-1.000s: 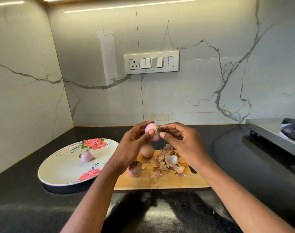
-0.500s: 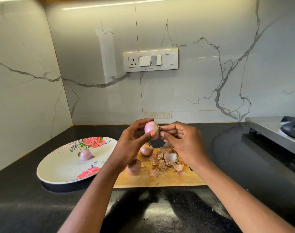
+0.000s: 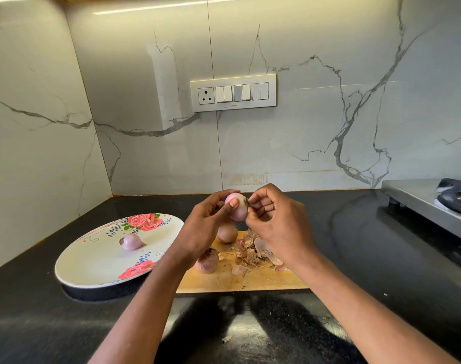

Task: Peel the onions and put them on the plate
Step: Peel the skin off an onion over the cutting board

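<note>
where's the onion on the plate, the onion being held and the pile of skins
onion on the plate (image 3: 131,242), head view, middle of its peeled body
held onion (image 3: 237,209), head view, bare pink side between both hands
pile of skins (image 3: 253,252), head view, centre of the heap on the board

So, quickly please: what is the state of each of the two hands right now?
Left hand: closed around the peeled pink onion, holding it up.
Right hand: fingers curled, pinching the onion's root end.

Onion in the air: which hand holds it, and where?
The left hand grips the peeled onion round its body; the right hand pinches its root end.
</note>
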Action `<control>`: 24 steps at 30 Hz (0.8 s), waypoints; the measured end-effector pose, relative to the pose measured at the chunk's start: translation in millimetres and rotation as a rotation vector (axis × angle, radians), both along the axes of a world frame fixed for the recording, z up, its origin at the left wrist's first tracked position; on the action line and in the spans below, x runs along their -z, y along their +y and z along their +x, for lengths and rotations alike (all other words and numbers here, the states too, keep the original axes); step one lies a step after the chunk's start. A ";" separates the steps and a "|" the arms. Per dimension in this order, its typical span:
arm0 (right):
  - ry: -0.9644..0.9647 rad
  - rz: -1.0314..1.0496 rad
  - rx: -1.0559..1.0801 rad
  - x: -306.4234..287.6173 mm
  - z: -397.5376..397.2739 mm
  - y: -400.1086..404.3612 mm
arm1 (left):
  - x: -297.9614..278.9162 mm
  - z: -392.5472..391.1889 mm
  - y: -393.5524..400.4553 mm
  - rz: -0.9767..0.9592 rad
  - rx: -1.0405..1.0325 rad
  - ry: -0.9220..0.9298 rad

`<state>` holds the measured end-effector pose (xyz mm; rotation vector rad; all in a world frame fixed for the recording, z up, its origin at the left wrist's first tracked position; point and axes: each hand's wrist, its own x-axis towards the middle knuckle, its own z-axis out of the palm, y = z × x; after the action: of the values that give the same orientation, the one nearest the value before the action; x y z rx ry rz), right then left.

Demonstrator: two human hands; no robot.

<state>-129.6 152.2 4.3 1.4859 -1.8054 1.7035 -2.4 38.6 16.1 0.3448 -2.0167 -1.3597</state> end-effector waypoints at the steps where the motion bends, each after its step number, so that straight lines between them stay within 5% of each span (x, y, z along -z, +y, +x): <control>1: 0.011 0.000 0.008 -0.5 0.6 -0.7 | 0.1 0.5 0.1 -0.005 0.002 -0.011; 7: 0.014 0.031 0.115 -3.0 -14.8 4.7 | -3.6 3.9 -3.0 0.064 0.008 0.030; 15: 0.011 0.417 -0.015 -3.9 -17.0 11.1 | -5.6 4.4 -1.0 0.075 0.013 0.040; 19: 0.045 0.398 -0.023 -3.8 -19.8 9.6 | -5.6 5.2 -1.5 0.078 0.008 0.033; 24: -0.133 0.167 -0.166 -7.7 -18.3 7.9 | -4.8 5.4 -0.8 -0.024 -0.002 0.000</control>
<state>-147.9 160.1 12.0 1.6680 -1.9853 1.8056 3.0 37.8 21.0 0.3364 -2.0303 -1.3335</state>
